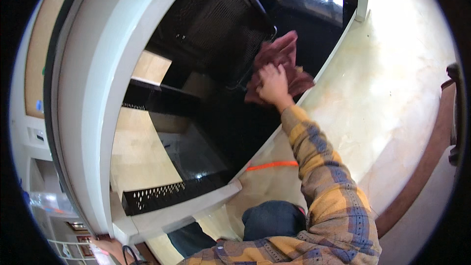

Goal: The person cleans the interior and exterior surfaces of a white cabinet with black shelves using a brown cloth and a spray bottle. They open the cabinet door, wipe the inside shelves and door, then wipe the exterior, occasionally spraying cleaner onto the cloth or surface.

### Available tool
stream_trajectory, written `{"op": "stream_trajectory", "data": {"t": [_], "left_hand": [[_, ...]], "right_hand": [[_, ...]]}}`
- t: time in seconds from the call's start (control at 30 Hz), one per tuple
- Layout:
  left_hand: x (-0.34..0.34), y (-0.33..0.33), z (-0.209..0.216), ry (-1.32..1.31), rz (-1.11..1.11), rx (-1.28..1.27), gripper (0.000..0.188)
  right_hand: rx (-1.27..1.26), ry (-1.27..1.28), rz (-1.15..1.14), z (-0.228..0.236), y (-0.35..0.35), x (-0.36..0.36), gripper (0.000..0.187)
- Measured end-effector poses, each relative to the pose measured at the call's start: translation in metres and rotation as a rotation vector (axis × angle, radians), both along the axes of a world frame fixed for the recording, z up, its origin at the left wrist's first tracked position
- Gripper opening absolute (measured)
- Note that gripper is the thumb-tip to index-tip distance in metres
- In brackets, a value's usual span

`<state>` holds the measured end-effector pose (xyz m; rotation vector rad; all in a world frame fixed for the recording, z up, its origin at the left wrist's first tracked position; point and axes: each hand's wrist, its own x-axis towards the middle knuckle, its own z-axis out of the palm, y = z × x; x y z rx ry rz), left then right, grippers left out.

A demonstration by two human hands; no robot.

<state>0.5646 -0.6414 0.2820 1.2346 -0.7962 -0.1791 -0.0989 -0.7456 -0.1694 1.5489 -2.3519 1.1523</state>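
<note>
Pressing my right hand (272,84) flat, fingers curled over it, I hold a crumpled dark-red cloth rag (280,64) against the glossy black panel (230,127) inside the open white-framed cabinet (98,93). The rag sits just below the black perforated metal grille (216,19), near the cabinet's right edge, where the pale marbled floor (392,93) begins. My sleeve is yellow and blue plaid flannel (324,181), reaching up from the lower edge. My left hand (110,248) is low at the bottom left, beside the cabinet's white lower frame; most of it is cut off, so I cannot tell whether its fingers are spread or closed. A thin orange strip (272,165) lies on the floor by my elbow, and my knee in dark blue trousers (272,218) shows beneath.
</note>
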Motion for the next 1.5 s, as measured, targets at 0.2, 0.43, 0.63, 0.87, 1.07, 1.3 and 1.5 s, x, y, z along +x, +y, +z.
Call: {"op": "stream_trajectory", "data": {"t": [0.2,0.43,0.63,0.87,1.07,1.3,1.5], "left_hand": [[-0.045,0.008,-0.009,0.017,-0.087,-0.027,0.055],[-0.078,0.008,-0.029,-0.109,-0.138,-0.158,0.057],[-0.09,0.012,-0.031,-0.078,-0.141,-0.151,0.058],[-0.073,0.007,-0.033,-0.155,-0.123,-0.165,0.059],[-0.051,0.001,-0.03,-0.085,-0.056,-0.155,0.065],[-0.029,-0.004,-0.027,-0.06,-0.056,-0.123,0.058],[-0.017,-0.009,-0.015,-0.108,-0.067,-0.122,0.059]], "right_hand": [[0.175,-0.102,0.588,0.019,0.052,0.179,0.059],[0.148,-0.124,0.377,0.004,-0.009,0.136,0.057],[0.183,-0.015,0.475,-0.001,-0.117,0.229,0.06],[0.48,-0.14,1.357,0.013,-0.078,0.351,0.043],[0.355,-0.234,0.911,0.001,-0.009,0.156,0.043],[0.117,-0.029,-0.016,0.025,0.058,-0.084,0.04],[0.15,0.065,-0.519,-0.004,0.046,-0.081,0.052]]}}
